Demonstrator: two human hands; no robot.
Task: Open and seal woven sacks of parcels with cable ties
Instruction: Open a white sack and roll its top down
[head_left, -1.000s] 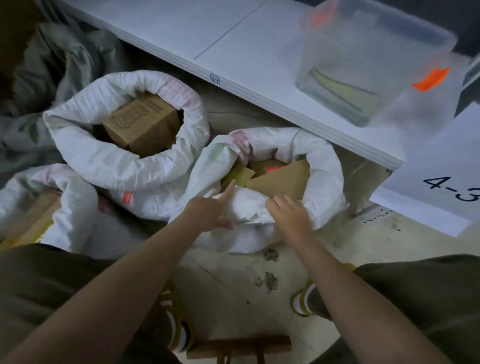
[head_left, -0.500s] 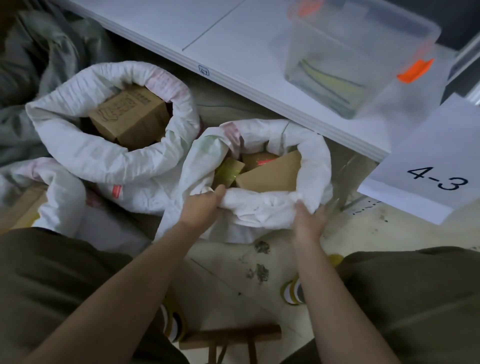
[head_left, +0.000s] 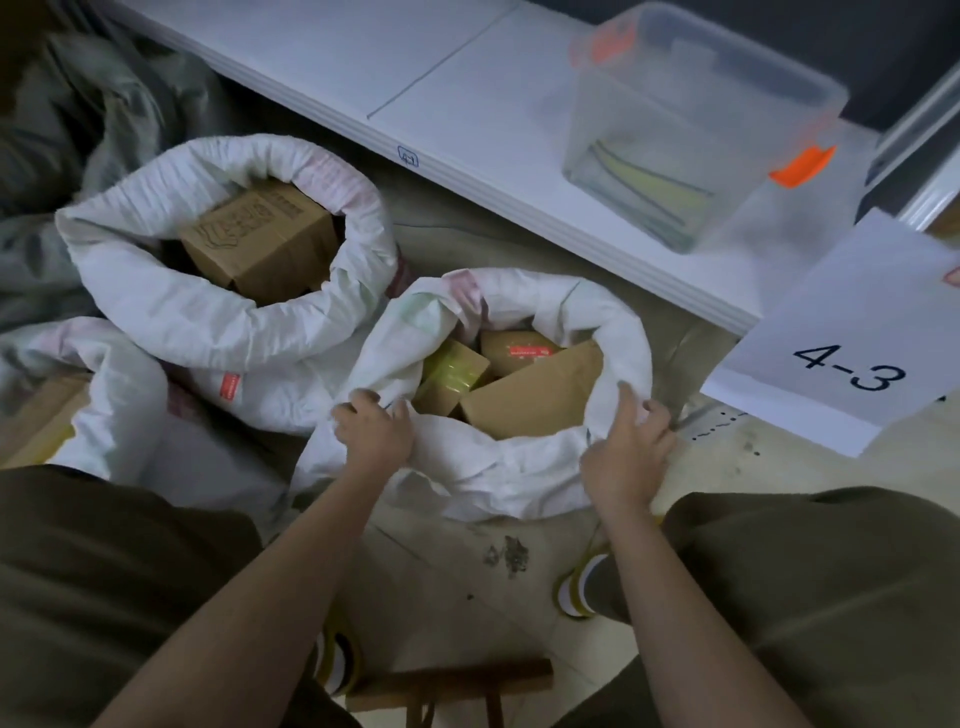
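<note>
A white woven sack (head_left: 478, 473) stands open on the floor between my knees, its rim rolled down. Several cardboard parcels (head_left: 524, 400) fill it. My left hand (head_left: 371, 434) grips the rolled rim at its near left side. My right hand (head_left: 626, 447) grips the rim at the near right, fingers curled over the edge. A second open sack (head_left: 171, 312) holds a brown box (head_left: 260, 239) to the left. A third sack (head_left: 98, 410) lies at the far left. Yellow cable ties (head_left: 654, 182) lie in a clear plastic bin (head_left: 691, 83) on the shelf.
A low white shelf (head_left: 467, 114) runs behind the sacks. A white sheet marked 4-3 (head_left: 841, 332) hangs off it at right. Grey fabric (head_left: 67, 130) is heaped at the back left. A wooden stool (head_left: 447, 686) sits between my feet.
My hands have moved apart along the near rim, the right one sliding out to the right side. The sack's mouth is now spread wider.
</note>
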